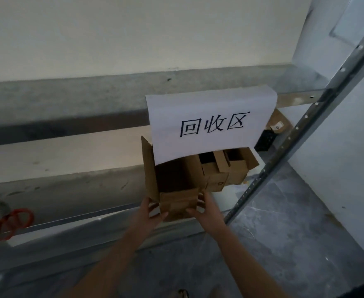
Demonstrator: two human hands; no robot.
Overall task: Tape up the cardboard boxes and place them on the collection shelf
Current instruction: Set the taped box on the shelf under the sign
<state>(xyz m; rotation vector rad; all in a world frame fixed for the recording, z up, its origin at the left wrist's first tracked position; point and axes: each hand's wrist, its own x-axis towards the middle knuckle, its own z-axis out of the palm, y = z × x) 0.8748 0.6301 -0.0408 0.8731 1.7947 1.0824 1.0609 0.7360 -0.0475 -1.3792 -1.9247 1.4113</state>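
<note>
I see my left hand (150, 208) and right hand (204, 208) clamped on either side of an open box (174, 188) on the shelf (73, 218), below the paper sign (209, 125)

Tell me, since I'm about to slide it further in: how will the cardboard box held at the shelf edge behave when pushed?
The cardboard box looks light: its top is open and what shows inside looks empty. Its raised flap looks floppy and may catch the paper sign overhanging it. With the left hand and right hand on its near end, it should slide rather than tip.
</note>
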